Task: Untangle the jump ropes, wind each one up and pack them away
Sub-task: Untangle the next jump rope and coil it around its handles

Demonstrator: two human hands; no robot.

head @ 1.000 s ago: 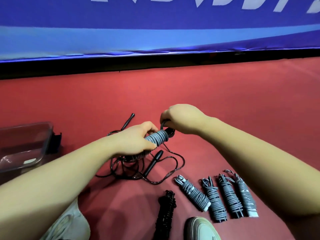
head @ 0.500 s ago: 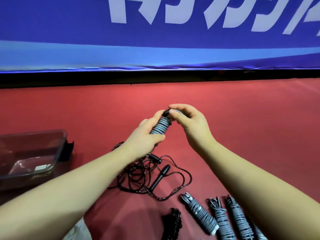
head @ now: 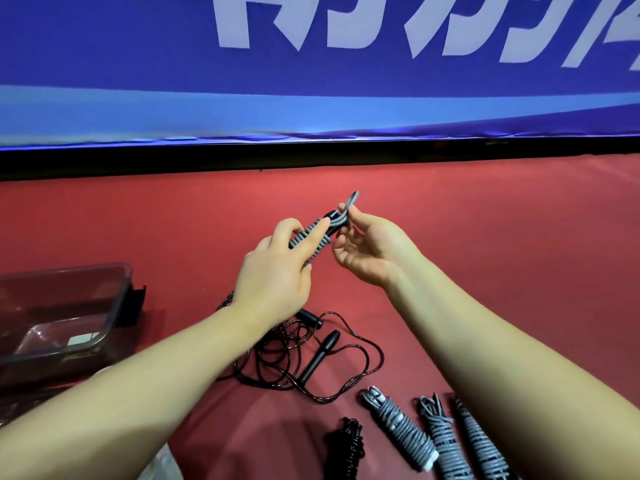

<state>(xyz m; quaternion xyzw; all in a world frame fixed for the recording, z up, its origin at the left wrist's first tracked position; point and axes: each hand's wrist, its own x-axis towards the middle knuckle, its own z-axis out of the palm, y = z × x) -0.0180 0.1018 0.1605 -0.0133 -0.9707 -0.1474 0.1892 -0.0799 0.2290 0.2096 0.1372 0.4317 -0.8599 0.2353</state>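
Grey jump rope [head: 337, 222]: wound, light, springy by our judgement | held above the loose black rope [head: 320, 353], our left hand [head: 277, 278] gripping its coils | our right hand [head: 372, 251] pinching the end loop, best hold | wound bundles [head: 398, 427] right of black rope

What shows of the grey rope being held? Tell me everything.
The grey jump rope is a tight bundle: grey cord coiled round a dark core, a black tip showing near the top. It sits above the red floor, tilted up to the right. The left hand grips its lower part; the right hand pinches its free loop.
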